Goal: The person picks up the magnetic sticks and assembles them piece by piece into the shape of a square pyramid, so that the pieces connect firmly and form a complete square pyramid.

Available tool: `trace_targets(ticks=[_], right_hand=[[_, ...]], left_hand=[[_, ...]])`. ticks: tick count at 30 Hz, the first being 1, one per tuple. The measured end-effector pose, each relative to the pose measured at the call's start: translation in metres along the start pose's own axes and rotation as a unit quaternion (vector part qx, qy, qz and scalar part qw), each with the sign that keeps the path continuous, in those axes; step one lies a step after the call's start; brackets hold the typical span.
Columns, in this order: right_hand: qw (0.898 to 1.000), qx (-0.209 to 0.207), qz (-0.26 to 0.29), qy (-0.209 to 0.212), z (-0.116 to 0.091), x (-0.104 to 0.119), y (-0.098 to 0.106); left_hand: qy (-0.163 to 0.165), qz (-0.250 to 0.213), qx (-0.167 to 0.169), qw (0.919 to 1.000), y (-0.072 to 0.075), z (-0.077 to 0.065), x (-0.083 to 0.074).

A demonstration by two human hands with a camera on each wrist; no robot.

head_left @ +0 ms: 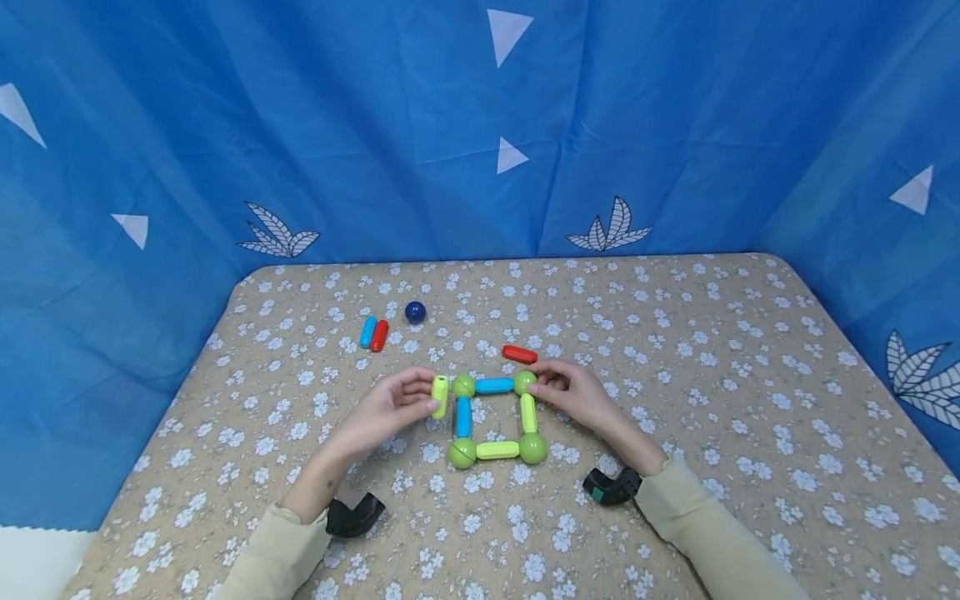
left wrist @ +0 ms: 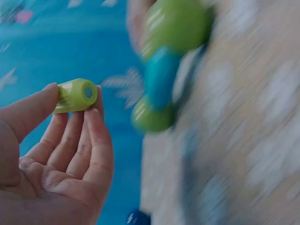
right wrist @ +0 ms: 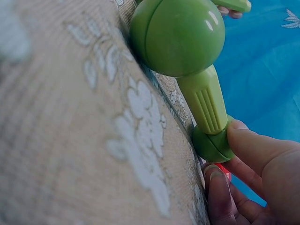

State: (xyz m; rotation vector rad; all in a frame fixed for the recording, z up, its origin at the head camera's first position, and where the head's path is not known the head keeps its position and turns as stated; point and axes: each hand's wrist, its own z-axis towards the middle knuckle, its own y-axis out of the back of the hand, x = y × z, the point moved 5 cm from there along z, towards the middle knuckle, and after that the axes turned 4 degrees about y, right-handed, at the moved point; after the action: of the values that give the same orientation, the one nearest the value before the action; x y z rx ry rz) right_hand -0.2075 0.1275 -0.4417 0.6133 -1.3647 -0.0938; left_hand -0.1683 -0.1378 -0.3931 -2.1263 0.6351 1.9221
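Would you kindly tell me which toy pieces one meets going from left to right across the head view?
Blue stick, red stick, dark blue ball, yellow-green stick in the left hand, square of sticks and balls.

A beige tablecloth (head_left: 712, 358) patterned with white flowers spreads across the foreground. From its middle, a dark blue ball (head_left: 416, 312) sits between ten and eleven o'clock. At ten o'clock, a blue rod (head_left: 367, 332) and a red rod (head_left: 379, 336) lie side by side; another red rod (head_left: 519, 354) lies at twelve. Behind, a blue curtain (head_left: 420, 125) carries white triangles (head_left: 506, 32) at ten, twelve and two, and outlined leaf sprigs (head_left: 619, 221) at ten, one and three.
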Motion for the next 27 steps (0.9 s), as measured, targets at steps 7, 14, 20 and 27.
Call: trace_targets(ticks=[7,14,20,27], right_hand=[[1.0,-0.003,0.004,0.01,-0.001,0.003,-0.001],[1.0,-0.003,-0.007,-0.008,0.0,0.002,-0.001],[1.0,-0.003,-0.005,-0.008,0.001,0.001,0.0],[1.0,-0.004,-0.004,0.001,0.001,0.002,0.0]], left_hand=[[-0.026,-0.034,0.068,0.9967,-0.028,-0.001,0.014],[-0.055,-0.062,0.113,0.9902,-0.034,-0.004,0.016],[-0.057,-0.046,0.132,0.9885,-0.033,-0.004,0.021],[-0.065,-0.016,0.133,0.9888,-0.032,-0.002,0.029]])
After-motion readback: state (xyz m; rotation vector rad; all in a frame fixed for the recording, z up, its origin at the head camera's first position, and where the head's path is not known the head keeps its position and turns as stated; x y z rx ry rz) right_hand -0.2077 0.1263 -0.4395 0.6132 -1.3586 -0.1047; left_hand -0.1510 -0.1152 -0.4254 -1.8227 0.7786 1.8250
